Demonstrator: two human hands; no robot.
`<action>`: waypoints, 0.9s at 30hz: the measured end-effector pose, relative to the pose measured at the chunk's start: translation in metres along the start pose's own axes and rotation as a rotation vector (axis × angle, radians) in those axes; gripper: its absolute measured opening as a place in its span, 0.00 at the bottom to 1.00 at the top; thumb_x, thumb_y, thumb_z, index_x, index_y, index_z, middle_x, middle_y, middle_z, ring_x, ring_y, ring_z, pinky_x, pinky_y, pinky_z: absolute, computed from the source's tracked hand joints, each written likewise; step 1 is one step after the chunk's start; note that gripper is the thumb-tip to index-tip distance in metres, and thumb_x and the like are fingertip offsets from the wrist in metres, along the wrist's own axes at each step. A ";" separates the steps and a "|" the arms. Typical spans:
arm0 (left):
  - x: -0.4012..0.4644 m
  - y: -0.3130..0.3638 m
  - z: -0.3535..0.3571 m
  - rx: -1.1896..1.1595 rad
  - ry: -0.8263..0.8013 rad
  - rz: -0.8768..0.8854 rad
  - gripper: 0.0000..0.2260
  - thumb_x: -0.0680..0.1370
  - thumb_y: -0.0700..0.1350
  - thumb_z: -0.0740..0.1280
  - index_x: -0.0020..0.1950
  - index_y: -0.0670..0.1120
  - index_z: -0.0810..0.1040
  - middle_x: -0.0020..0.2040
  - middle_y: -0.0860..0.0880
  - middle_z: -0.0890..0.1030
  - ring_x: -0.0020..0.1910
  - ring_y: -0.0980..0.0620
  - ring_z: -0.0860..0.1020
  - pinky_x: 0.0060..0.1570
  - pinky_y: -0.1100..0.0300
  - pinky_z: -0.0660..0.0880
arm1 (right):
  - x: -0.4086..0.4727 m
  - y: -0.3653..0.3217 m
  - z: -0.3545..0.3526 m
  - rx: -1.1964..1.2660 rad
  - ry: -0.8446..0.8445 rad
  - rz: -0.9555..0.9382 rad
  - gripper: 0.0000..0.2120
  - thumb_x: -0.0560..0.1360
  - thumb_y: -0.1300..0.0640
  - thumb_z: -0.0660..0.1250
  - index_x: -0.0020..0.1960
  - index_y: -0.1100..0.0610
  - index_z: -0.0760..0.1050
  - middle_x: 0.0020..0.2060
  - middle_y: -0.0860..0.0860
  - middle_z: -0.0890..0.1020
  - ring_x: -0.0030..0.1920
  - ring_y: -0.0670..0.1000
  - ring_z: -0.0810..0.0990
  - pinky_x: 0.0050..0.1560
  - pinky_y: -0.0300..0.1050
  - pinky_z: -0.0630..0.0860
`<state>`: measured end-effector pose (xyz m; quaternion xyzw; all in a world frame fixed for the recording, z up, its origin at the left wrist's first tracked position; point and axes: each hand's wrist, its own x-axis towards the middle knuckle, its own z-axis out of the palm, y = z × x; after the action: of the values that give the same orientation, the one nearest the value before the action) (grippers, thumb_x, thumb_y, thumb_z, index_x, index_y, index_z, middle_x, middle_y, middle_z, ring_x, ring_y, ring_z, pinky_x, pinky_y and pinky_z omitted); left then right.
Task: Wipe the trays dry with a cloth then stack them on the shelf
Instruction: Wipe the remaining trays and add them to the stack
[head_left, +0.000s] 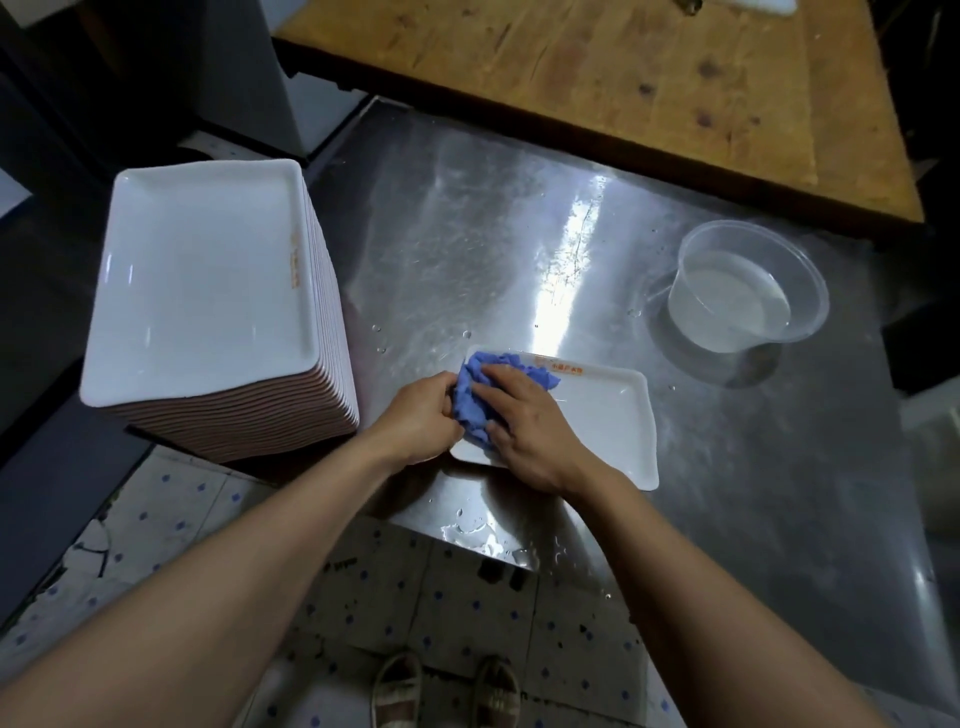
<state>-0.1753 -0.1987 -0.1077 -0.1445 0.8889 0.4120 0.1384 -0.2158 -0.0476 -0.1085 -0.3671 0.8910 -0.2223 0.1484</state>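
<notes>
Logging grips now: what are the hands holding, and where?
Both hands hold the blue cloth: left hand grips its left edge, right hand presses on top.

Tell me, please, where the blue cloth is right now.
In the head view, the blue cloth lies bunched on the single white tray's left end, between both hands.
</notes>
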 end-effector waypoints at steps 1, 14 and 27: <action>-0.001 0.000 0.000 -0.027 -0.006 0.000 0.13 0.70 0.34 0.66 0.51 0.48 0.75 0.33 0.57 0.73 0.34 0.55 0.74 0.29 0.73 0.66 | -0.002 -0.001 0.000 -0.007 -0.011 0.001 0.23 0.78 0.60 0.61 0.72 0.59 0.66 0.73 0.53 0.63 0.73 0.53 0.59 0.73 0.45 0.53; 0.000 0.001 0.006 -0.142 0.031 -0.078 0.18 0.71 0.33 0.63 0.58 0.46 0.79 0.44 0.45 0.82 0.41 0.51 0.76 0.42 0.62 0.70 | -0.034 -0.006 0.008 -0.031 -0.029 -0.079 0.18 0.72 0.60 0.68 0.62 0.58 0.75 0.70 0.55 0.66 0.68 0.56 0.66 0.68 0.47 0.63; 0.005 0.002 0.020 0.010 0.242 -0.118 0.09 0.70 0.37 0.68 0.49 0.46 0.77 0.38 0.51 0.77 0.41 0.50 0.75 0.34 0.67 0.61 | -0.061 0.003 0.007 0.032 0.071 0.022 0.12 0.72 0.66 0.63 0.55 0.61 0.78 0.62 0.54 0.72 0.61 0.55 0.71 0.51 0.53 0.75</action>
<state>-0.1783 -0.1826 -0.1205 -0.2446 0.8912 0.3781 0.0550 -0.1729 -0.0041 -0.1100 -0.3466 0.8961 -0.2476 0.1250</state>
